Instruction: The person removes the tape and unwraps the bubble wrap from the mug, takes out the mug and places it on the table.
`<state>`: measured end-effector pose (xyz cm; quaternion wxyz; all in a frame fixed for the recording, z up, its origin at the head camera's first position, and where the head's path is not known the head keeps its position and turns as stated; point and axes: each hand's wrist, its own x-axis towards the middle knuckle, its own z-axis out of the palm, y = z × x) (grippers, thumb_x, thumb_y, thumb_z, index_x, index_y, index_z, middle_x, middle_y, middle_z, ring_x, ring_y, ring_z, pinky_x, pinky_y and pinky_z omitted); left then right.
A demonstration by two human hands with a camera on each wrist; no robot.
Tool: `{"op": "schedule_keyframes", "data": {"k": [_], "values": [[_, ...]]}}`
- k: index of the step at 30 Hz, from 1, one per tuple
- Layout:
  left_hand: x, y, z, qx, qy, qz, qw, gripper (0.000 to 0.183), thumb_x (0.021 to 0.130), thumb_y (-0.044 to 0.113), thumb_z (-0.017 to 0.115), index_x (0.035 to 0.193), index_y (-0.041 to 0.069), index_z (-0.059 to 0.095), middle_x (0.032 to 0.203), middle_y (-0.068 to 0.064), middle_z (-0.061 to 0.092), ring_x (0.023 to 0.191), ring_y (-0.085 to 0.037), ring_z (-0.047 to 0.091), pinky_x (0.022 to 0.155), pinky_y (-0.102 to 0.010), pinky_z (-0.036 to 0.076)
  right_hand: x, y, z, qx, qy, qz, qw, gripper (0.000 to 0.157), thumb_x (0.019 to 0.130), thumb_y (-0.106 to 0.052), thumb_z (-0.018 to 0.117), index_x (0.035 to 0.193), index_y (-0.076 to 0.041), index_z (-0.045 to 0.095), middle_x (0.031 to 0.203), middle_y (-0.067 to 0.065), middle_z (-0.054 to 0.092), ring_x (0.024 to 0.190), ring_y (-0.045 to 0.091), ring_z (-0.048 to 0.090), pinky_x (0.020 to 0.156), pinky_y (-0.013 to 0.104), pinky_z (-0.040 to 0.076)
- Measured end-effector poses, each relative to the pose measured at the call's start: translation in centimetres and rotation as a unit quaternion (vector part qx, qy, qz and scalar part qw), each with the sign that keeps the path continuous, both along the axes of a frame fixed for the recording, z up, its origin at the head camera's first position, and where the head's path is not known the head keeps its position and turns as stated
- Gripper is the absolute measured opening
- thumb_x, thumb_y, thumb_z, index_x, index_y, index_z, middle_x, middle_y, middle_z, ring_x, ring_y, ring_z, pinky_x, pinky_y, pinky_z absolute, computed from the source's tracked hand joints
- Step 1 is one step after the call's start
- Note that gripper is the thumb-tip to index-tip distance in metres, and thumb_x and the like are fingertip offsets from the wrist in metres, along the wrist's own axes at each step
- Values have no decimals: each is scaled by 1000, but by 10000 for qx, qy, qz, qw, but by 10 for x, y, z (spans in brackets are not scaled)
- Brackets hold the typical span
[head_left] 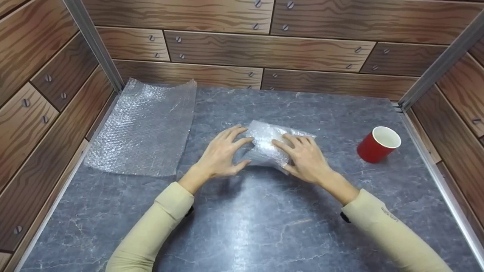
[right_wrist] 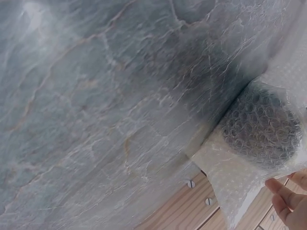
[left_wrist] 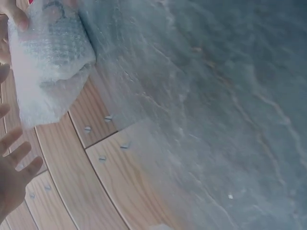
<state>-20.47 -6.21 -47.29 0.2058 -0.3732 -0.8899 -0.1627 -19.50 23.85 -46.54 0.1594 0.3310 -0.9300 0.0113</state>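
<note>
Bubble-wrap bundle (head_left: 263, 133) lies crosswise, long axis running left to right.

Near and left of the bubble-wrapped bundle (head_left: 263, 142), the pale khaki left sleeve (head_left: 149, 232) ends in a broad cuff (head_left: 174, 202), while near and right of it the matching right sleeve (head_left: 393, 234) bears a line of small marks (head_left: 389, 214), a black piece (head_left: 190, 211) showing under each.

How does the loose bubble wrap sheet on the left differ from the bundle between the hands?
The sheet lies flat and spread out, while the bundle is folded and bulky. The sheet covers a larger area than the bundle. No hand is on the sheet, but the right hand touches the bundle. Both show clear, shiny bubble wrap.
</note>
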Motion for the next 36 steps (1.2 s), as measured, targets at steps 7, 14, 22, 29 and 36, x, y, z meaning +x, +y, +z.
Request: {"op": "schedule_keyframes", "data": {"k": [7, 14, 22, 29, 36], "values": [[-4, 9, 1, -204, 52, -138, 9997, 65, 91, 51, 75, 145, 19, 59, 156, -14, 55, 149, -38, 50, 125, -53, 42, 4, -4, 0, 12, -16, 62, 10000, 78, 82, -41, 87, 152, -24, 55, 149, 18, 60, 124, 42, 64, 107, 58, 52], [-7, 14, -4, -363, -50, -185, 9992, 67, 91, 51, 74, 147, 19, 58, 159, -14, 52, 150, -38, 49, 126, -53, 42, 6, -7, -1, -74, 18, 151, 9999, 77, 84, -45, 84, 151, -20, 56, 148, 17, 62, 124, 40, 65, 107, 56, 53], [-8, 17, -8, -385, -52, -139, 9991, 68, 88, 50, 78, 147, 20, 59, 158, -13, 53, 150, -37, 49, 127, -51, 40, 10, -11, -2, -167, 131, 235, 9995, 81, 81, -46, 87, 150, -17, 56, 147, 16, 63, 123, 39, 65, 106, 55, 53], [-7, 20, -11, -336, -195, -110, 9992, 65, 89, 49, 79, 145, 22, 61, 156, -11, 55, 150, -38, 48, 125, -53, 43, 12, -11, -3, -175, 76, 189, 9996, 78, 83, -44, 85, 151, -18, 55, 149, 16, 62, 125, 40, 64, 106, 55, 53], [-6, 21, -10, -405, -136, -56, 9991, 62, 90, 50, 78, 143, 23, 62, 153, -10, 58, 149, -37, 50, 124, -51, 44, 13, -7, -4, -439, 65, 314, 9985, 78, 82, -41, 86, 149, -15, 57, 150, 15, 61, 127, 39, 64, 105, 56, 52]]}}
